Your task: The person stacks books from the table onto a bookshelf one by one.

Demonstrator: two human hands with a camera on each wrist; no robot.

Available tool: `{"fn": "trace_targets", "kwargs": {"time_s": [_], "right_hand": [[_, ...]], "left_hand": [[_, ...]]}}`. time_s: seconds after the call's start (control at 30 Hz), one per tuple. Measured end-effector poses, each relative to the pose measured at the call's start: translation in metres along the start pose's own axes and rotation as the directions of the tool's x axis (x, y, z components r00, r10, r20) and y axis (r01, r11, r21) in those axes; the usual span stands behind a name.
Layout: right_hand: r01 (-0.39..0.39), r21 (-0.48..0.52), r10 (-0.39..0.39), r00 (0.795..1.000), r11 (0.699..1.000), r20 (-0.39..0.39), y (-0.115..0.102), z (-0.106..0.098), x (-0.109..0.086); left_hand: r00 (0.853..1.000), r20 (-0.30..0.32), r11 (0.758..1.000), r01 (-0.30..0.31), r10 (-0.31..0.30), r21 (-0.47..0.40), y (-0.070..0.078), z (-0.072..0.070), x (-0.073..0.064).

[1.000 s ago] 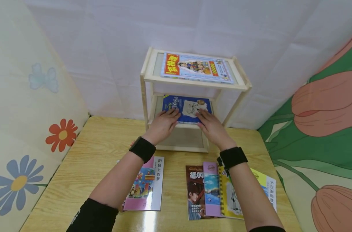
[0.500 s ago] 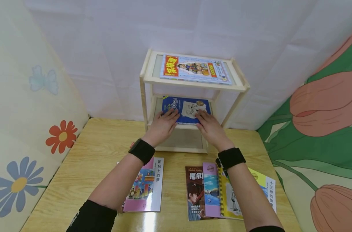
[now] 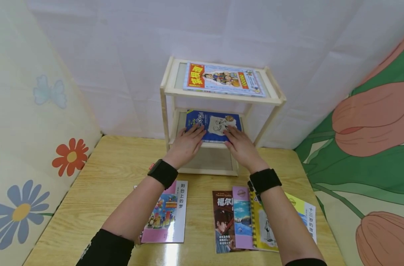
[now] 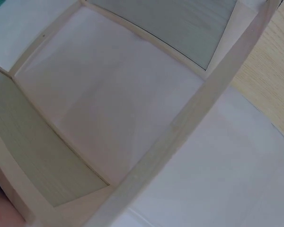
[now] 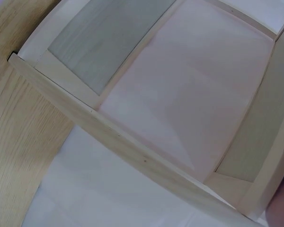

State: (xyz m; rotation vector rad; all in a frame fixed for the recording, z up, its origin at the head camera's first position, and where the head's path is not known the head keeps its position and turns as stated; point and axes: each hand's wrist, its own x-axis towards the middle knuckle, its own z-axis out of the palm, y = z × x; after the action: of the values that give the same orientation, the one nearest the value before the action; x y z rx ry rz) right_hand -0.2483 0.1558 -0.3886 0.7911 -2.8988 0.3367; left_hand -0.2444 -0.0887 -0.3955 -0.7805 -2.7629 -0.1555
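A blue book (image 3: 216, 137) with a pale drawing on its cover lies flat on the middle tier of a small wooden shelf (image 3: 218, 96) in the head view. My left hand (image 3: 186, 144) rests with extended fingers on its left front part. On the right front part lie the extended fingers of my right hand (image 3: 244, 147). Both thumbs are near the book's front edge; whether they touch it I cannot tell. The wrist views mostly show the shelf frame (image 4: 173, 137) below that tier, with a sliver of a hand at a lower corner of each.
Another book (image 3: 225, 79) lies on the top tier. On the wooden table (image 3: 122, 155), a pink and white book (image 3: 180, 225) is under the left forearm, and several overlapping books (image 3: 243, 221) lie at right. A white cloth (image 3: 132, 66) hangs behind the shelf.
The view has shifted very slightly. Both hands stay in place on the blue book, which has not visibly moved on the shelf.
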Motion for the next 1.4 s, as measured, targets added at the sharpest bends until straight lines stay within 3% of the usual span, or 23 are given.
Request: {"fn": "trace_targets", "kwargs": {"time_s": [0.53,0.83,1.4], "right_hand": [[0.01,-0.034,-0.01,1.0,0.999,-0.001,0.001,0.0,-0.001],[0.019,-0.06,-0.021,0.999,0.998,-0.041,0.001,0.003,-0.004],[-0.088,-0.099,0.076,0.99,0.991,-0.119,-0.006,0.014,-0.012]], "left_hand": [[1.0,-0.005,1.0,0.014,-0.014,0.01,0.003,0.003,0.0],[1.0,-0.013,1.0,0.011,-0.011,0.019,0.005,0.001,-0.004],[0.997,-0.072,0.999,0.031,-0.028,0.037,0.005,0.006,-0.015]]}}
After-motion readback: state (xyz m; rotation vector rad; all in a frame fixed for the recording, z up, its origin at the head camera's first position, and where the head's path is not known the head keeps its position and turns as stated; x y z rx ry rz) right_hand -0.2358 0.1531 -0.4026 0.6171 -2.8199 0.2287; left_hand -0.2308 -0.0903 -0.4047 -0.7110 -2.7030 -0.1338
